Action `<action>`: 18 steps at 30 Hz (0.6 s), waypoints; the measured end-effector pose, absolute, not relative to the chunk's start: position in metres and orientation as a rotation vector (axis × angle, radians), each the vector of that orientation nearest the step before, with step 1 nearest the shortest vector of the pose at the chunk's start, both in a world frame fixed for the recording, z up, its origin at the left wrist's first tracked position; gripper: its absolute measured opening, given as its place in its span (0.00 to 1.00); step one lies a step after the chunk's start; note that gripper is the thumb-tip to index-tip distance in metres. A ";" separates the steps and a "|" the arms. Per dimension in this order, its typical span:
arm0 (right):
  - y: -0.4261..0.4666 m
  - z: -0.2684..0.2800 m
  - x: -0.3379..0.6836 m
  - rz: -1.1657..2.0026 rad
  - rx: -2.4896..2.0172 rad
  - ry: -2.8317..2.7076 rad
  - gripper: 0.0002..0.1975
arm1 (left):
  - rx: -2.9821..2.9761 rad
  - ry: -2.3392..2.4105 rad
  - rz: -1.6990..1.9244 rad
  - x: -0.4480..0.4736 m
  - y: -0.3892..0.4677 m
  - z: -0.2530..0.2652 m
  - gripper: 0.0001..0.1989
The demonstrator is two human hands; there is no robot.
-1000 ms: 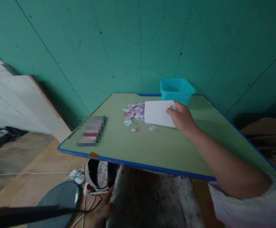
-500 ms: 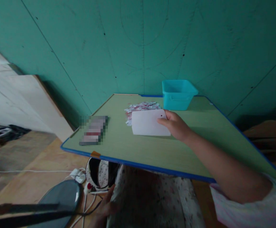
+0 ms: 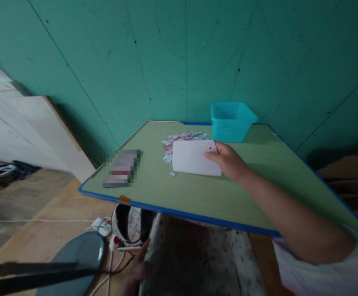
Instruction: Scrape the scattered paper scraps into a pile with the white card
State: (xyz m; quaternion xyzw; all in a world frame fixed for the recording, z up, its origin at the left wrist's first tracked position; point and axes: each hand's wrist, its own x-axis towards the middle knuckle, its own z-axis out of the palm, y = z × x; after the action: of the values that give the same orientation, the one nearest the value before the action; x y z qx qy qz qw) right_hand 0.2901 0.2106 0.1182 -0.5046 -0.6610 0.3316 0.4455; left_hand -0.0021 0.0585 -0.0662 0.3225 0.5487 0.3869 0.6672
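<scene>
My right hand (image 3: 228,159) grips a thin white rectangular sheet (image 3: 194,158) with rounded corners and a small hole near my thumb. Behind the sheet, partly covered by it, lies a heap of small white and pinkish paper scraps (image 3: 168,150). One loose scrap (image 3: 173,174) shows just below the sheet's left lower corner, on the green tabletop (image 3: 247,201). Low in the picture, my left hand (image 3: 137,267) is beside a speckled pale cloth (image 3: 157,250). It is dim and blurred, so whether its fingers hold anything is unclear.
A turquoise plastic bin (image 3: 233,123) stands at the table's back against the green wall (image 3: 105,61). A pixelated flat object (image 3: 122,168) lies at left. Below are a grey stool (image 3: 74,259), a speckled bag (image 3: 134,226) and white cables (image 3: 111,267).
The white sheet in my right hand has shifted slightly up and away. A loose scrap now shows below its left corner. My left hand stays low at the cloth.
</scene>
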 end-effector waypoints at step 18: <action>0.207 0.109 0.283 0.918 -1.149 -1.779 0.13 | 0.545 1.346 0.855 0.004 0.061 -0.056 0.34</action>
State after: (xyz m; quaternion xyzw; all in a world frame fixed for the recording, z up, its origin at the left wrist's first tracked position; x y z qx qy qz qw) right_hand 0.2829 0.2069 0.1091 -0.4553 -0.7047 0.3635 0.4049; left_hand 0.0041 0.0612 -0.0564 0.2416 0.5961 0.3785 0.6656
